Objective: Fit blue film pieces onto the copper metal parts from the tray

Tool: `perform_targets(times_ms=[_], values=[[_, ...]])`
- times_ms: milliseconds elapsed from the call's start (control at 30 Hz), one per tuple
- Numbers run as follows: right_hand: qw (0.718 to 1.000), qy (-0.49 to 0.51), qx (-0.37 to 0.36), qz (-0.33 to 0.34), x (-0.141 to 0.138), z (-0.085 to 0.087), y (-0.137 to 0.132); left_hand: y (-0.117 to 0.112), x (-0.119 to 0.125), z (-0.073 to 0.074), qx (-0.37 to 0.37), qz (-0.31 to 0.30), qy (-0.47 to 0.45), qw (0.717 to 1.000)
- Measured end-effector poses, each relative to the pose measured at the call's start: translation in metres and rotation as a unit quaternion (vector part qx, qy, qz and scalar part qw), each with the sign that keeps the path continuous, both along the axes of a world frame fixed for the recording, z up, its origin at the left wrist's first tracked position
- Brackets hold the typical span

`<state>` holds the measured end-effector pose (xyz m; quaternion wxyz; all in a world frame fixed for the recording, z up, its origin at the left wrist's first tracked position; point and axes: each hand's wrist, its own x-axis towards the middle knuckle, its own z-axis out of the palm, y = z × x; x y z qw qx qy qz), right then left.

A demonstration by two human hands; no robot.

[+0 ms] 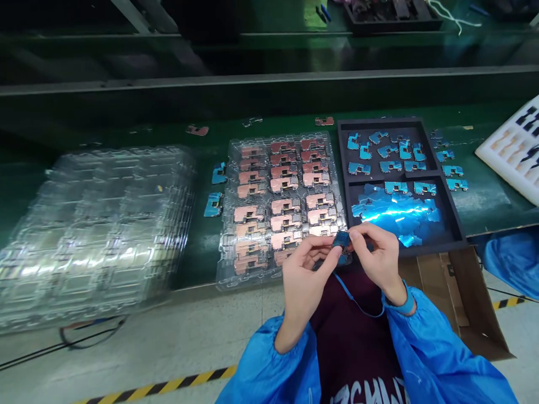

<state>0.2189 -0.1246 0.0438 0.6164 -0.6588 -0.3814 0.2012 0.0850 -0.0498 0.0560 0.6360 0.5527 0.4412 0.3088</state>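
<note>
Between the thumb and fingers of my left hand is a small circuit board covered in blue film. My right hand is closed in a pinch at the board's upper right edge; whether it grips the film or the board itself is too small to tell. Just beyond my left hand lies a clear plastic tray with rows of copper-coloured boards. A black divided tray sits past my right hand, with blue-covered boards above and a heap of loose blue film pieces below.
Stacked clear plastic trays stand on the left of the green bench. Two blue-covered boards lie between stack and tray. At far right is a white foam tray. A cardboard box stands below the bench edge. A blue wrist strap trails a cord.
</note>
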Motion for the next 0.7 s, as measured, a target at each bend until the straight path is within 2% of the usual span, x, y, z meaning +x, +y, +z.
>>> perform_targets(times_ms=[133, 233, 367, 467, 567, 700], values=[[0.999, 0.016, -0.019, 0.024, -0.001, 0.001, 0.001, -0.001, 0.001, -0.002, -0.003, 0.026, 0.008, 1.000], [1.000, -0.016, -0.010, 0.016, -0.001, 0.000, 0.001, -0.001, 0.000, -0.002, -0.025, 0.007, -0.007, 1.000], [0.997, -0.073, 0.017, -0.004, 0.002, -0.001, 0.003, 0.001, -0.003, -0.001, -0.141, -0.066, -0.063, 0.986], [0.995, -0.084, 0.014, 0.052, 0.010, 0.000, 0.001, 0.005, -0.005, 0.000, -0.195, -0.082, -0.086, 0.974], [0.988, -0.135, 0.018, 0.071, 0.015, 0.007, -0.004, 0.005, -0.005, 0.000, -0.157, -0.046, -0.081, 0.983], [0.955, -0.293, 0.038, 0.012, 0.013, 0.018, -0.008, -0.001, -0.005, 0.001, -0.096, 0.000, -0.054, 0.994]])
